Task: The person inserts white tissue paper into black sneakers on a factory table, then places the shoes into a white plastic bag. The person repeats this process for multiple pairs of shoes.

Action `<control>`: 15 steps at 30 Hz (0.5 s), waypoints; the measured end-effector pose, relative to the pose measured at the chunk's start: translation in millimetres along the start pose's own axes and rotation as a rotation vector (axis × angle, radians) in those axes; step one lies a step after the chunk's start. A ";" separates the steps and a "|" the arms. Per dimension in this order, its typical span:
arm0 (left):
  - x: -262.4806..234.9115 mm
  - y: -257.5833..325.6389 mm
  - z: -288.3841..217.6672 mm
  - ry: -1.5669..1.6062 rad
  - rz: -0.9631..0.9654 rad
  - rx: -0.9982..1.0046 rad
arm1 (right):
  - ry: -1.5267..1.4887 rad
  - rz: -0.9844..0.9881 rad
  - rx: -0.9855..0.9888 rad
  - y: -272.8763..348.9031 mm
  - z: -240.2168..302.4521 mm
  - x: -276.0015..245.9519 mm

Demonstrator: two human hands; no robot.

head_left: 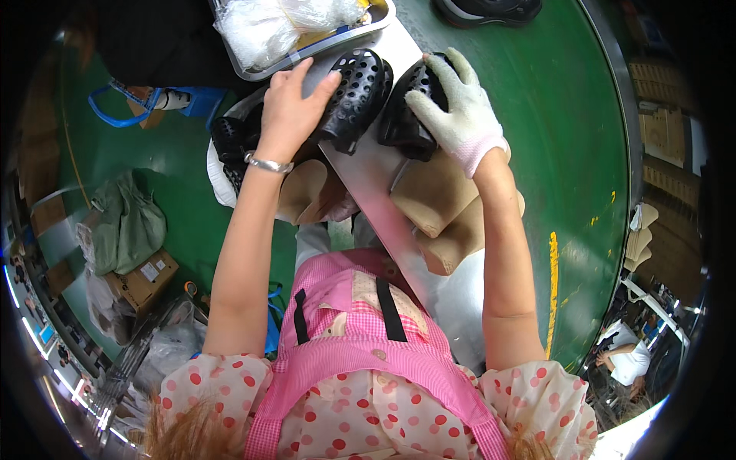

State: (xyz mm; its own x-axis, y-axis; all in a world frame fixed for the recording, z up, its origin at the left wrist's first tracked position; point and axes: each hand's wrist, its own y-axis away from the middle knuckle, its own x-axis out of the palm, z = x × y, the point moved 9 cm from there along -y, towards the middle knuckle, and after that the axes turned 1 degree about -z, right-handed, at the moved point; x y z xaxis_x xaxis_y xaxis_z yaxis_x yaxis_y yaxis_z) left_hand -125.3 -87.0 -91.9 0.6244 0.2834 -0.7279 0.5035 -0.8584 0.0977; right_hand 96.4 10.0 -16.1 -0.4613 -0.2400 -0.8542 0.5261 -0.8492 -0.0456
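Note:
Two black, perforated plastic shoe-shaped shells stand side by side at the metal edge of the workbench. My bare left hand point(295, 107) is at the left shell point(359, 96), fingers spread and thumb against its side. My right hand point(460, 111), in a pale knit glove, holds the right shell point(406, 115), thumb on its near face and fingers at its far edge. That hand partly covers the shell. Tan molded shoe-shaped forms point(433, 192) lie stacked below my right wrist.
A metal tray point(360, 34) with clear plastic bags stands at the far side. Beside my left wrist, a white container point(220, 180) holds more black perforated pieces and a tan form point(303, 184). A dark shoe point(491, 9) lies on the green bench top point(567, 153). Boxes and bags lie at left.

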 end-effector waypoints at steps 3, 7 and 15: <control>5.0 30.2 -9.1 0.564 0.141 -0.137 | 0.054 -0.065 0.086 13.4 5.2 -2.6; 12.1 55.7 -46.0 0.129 0.028 0.281 | 0.086 -0.065 0.135 32.1 29.5 4.9; 18.4 31.2 -56.0 0.037 0.244 0.419 | 0.011 -0.168 0.130 76.8 27.1 -23.7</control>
State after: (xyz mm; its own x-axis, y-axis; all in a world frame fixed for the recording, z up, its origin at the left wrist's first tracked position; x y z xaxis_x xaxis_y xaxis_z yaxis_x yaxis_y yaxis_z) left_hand -64.6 -84.5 -64.3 0.7193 0.0608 -0.6921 0.0608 -0.9979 -0.0244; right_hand 128.4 -62.3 14.6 -0.5269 -0.0851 -0.8457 0.3457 -0.9304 -0.1217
